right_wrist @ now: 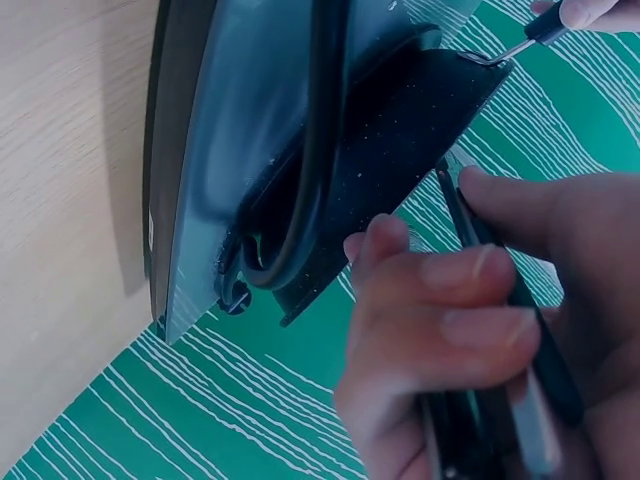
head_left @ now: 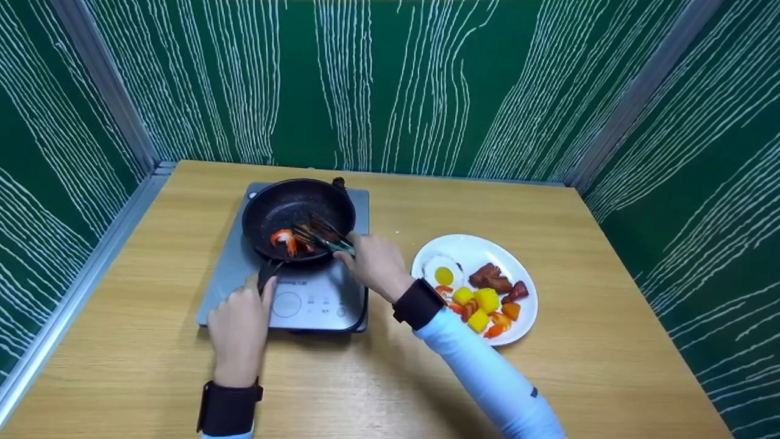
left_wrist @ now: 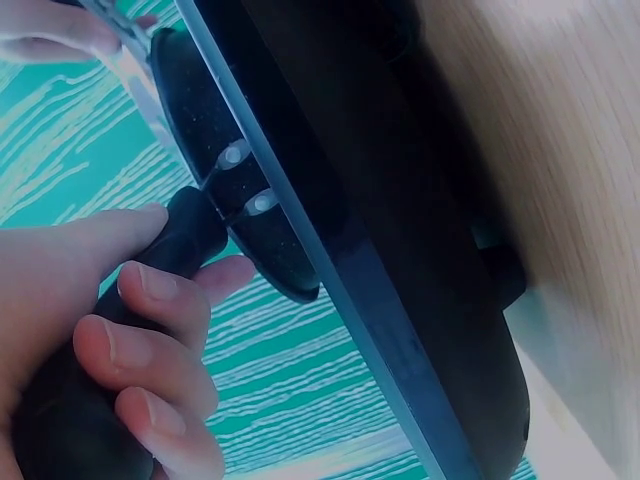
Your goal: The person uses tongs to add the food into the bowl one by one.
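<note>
In the head view, a black frying pan (head_left: 286,204) stands on a silver induction cooktop (head_left: 237,292). My left hand (head_left: 237,320) grips the pan's black handle (left_wrist: 185,235), fingers wrapped around it in the left wrist view. Tongs (head_left: 342,247) are in my right hand (head_left: 379,262), held between thumb and curled fingers, with their tips reaching down into the pan. Red-orange pieces of food with pale patches (head_left: 283,239) lie in the front part of the pan, and the tongs' tips overlap some of them. In the right wrist view, the pan's wall hides the food.
Right of the cooktop, a white oval plate (head_left: 529,311) holds a fried egg (head_left: 443,272), brown meat pieces (head_left: 490,278), yellow cubes (head_left: 486,300) and red-orange slices. A black cord (right_wrist: 322,150) loops along the cooktop's side. Green panels with white streaks (head_left: 402,85) border the wooden table (head_left: 585,360).
</note>
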A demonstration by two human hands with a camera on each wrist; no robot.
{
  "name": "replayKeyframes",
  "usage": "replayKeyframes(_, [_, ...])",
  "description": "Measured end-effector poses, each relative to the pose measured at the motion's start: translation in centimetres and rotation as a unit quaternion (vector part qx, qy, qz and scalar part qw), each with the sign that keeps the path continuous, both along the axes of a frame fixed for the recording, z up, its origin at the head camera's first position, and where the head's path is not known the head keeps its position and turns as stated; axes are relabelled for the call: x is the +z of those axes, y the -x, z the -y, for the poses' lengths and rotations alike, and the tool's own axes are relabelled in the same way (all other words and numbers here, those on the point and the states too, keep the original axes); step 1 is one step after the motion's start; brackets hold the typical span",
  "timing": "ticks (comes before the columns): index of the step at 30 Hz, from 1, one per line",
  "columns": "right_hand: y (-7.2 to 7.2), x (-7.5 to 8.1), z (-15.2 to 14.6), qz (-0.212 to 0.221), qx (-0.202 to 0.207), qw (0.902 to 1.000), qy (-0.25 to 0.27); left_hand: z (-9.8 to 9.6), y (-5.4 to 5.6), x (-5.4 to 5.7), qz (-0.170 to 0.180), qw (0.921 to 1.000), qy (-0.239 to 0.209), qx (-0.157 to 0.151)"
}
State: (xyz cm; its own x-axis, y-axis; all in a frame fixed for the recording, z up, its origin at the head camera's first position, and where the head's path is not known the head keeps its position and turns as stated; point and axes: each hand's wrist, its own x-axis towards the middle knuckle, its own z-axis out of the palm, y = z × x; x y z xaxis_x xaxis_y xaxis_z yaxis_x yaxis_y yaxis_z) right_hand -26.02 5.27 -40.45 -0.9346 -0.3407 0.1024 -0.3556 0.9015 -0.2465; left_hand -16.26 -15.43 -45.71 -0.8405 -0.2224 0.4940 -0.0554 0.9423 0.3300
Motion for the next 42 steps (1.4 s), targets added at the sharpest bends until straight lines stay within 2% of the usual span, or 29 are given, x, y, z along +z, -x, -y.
replayKeyframes(4, [-0.1, -0.2, -0.1, -0.004, -0.003, 1.0000, 0.003, 0.0, 0.0, 0.0, 0.008, 0.9999, -0.005, -0.003])
replayKeyframes(12, [-0.4, -0.9, -0.2, -0.037, 0.001, 0.9993, 0.002, -0.2, -0.1, -0.1, -0.009, 0.9999, 0.009, 0.006])
replayKeyframes(23, [-0.8, -1.3, 0.0, -0.056, -0.005, 0.9982, -0.018, -0.1, -0.2, 0.0, 0.013, 0.9999, -0.002, 0.005])
replayKeyframes(35, [-0.8, -1.4, 0.0, -0.055, -0.008, 0.9983, -0.019, -0.2, -0.1, 0.1, 0.016, 0.9999, -0.004, 0.006])
replayKeyframes(42, [-0.9, -1.6, 0.0, -0.084, -0.005, 0.9960, -0.028, -0.3, -0.1, 0.0, -0.003, 1.0000, 0.003, 0.008])
